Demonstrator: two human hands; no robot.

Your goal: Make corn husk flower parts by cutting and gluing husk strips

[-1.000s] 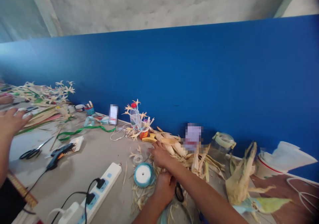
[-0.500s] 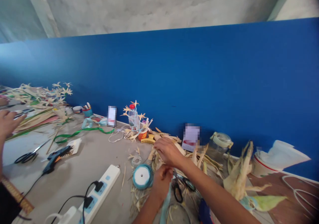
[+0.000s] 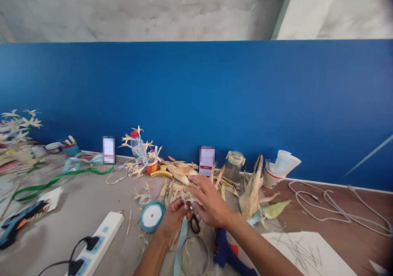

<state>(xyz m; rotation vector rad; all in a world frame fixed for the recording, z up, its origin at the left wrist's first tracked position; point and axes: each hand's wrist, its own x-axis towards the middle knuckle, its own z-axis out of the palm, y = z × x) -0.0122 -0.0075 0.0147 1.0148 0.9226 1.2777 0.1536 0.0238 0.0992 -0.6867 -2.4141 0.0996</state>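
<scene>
Fingers pinched together, my left hand has a light blue ribbon hanging down from it. A small pale piece shows between my two hands, too small to make out. My right hand is close on the right, its fingers stretched out and apart, the thumb mostly hidden. Black-handled scissors lie just below the hands, partly covered. To the left of my left hand sits a spool of teal ribbon. Dried corn husks are heaped behind the hands.
A white power strip lies at front left, a dark blue glue gun at front right. Husk flowers stand by a bottle at the back. Against the blue partition are a phone, a glass jar and a paper cup.
The view has swung to the right, bringing in the white sheet with thin wires. My right hand has lowered beside the left, fingers more spread. The co-worker's hand has left view.
</scene>
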